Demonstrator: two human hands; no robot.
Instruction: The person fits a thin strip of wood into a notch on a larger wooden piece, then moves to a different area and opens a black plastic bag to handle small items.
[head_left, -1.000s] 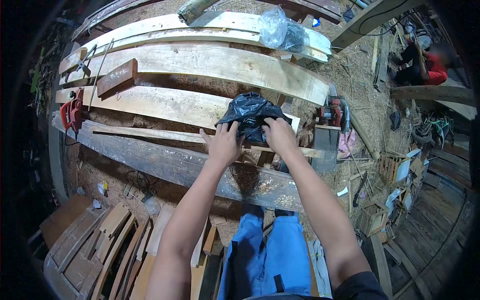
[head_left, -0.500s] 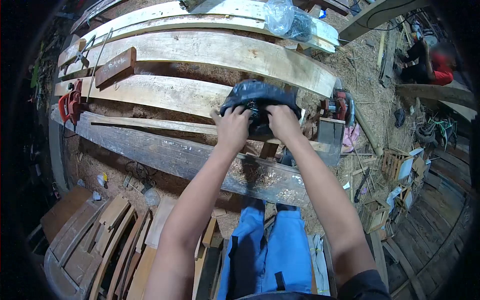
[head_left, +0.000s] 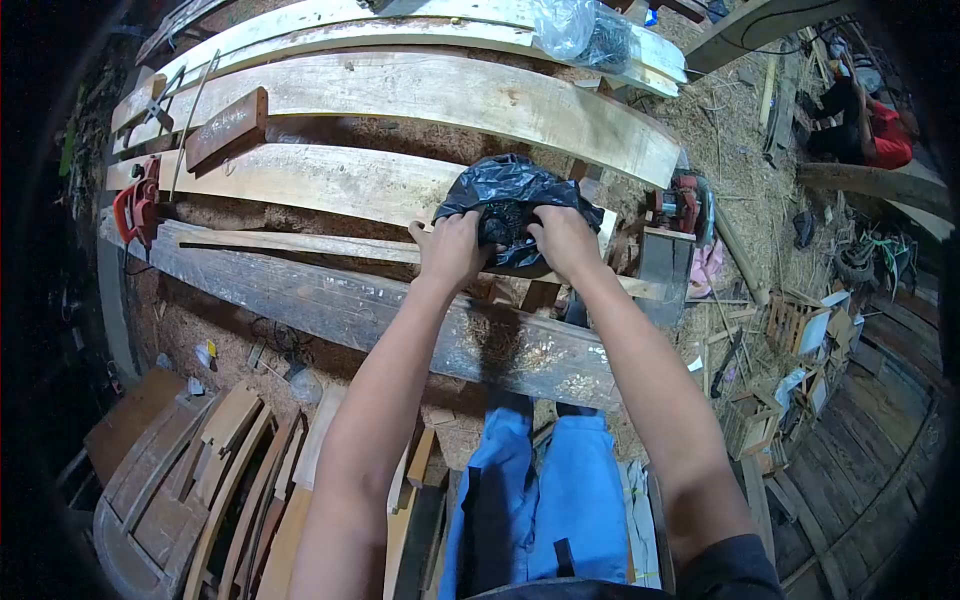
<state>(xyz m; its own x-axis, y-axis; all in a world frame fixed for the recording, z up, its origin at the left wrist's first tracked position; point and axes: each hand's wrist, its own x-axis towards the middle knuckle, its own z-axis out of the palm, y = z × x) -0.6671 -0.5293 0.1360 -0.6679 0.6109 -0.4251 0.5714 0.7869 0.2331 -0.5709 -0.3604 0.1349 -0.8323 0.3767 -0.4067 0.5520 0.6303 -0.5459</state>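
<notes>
A crumpled black plastic bag [head_left: 515,188] is held between my two hands above the wooden boards. Its mouth faces me, and dark, tangled contents show inside, too unclear to name. My left hand [head_left: 450,246] grips the bag's left edge, with the thumb out to the side. On the right edge, my right hand [head_left: 566,240] has its fingers curled over the plastic. Under the bag lie the end of a pale board [head_left: 350,185] and a thin strip of wood [head_left: 310,243].
A weathered plank [head_left: 330,305] with shavings runs in front of me. A red power tool [head_left: 138,203] rests at left, a circular saw [head_left: 690,205] at right. Clear plastic bags [head_left: 565,28] lie on the far boards. A person in red [head_left: 885,135] sits at upper right.
The bag's opening has spread and tilted toward me, showing more of its inside. My left hand has shifted slightly left and down. The view has moved a little.
</notes>
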